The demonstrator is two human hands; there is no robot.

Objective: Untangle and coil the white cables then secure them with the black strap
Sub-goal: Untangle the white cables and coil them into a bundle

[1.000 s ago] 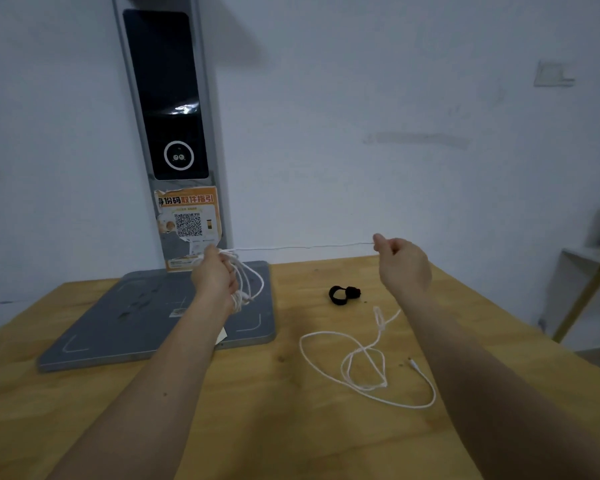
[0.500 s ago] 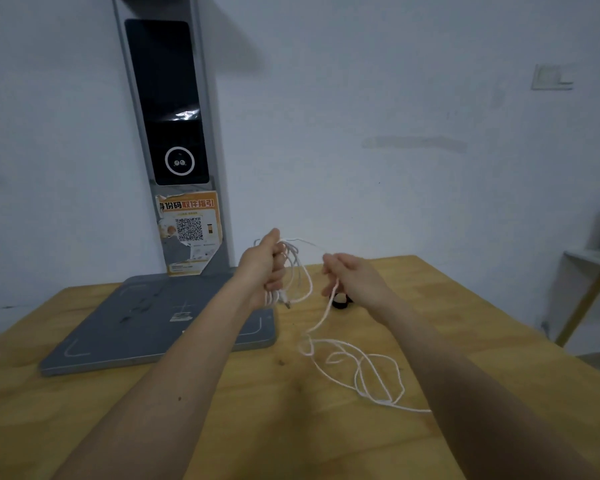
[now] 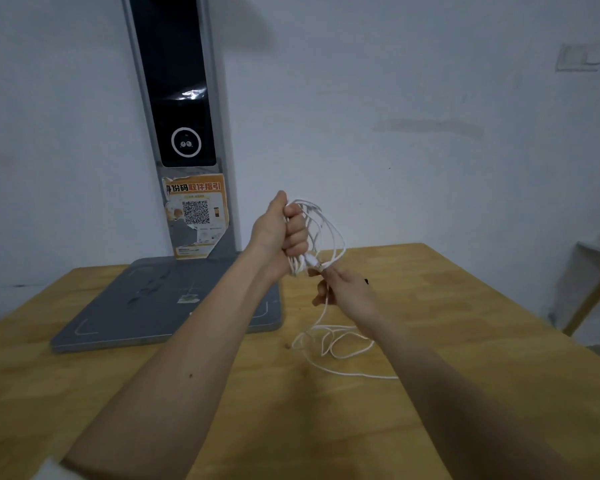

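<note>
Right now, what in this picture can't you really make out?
- Black strap: head view, nearly all hidden behind the right hand; only a dark speck shows.
- Cable loops in the left hand: the fist covers them, so their count is unclear.
- Cable slack on the table: its far end runs under the right forearm.
- Poster small print: too small.

Non-task bg items
Wooden table point(image 3: 465, 341) w/ grey scale base point(image 3: 146, 306), upright column w/ dark screen point(image 3: 177, 81) & orange QR sticker point(image 3: 196, 213); white wall point(image 3: 395, 98).
</note>
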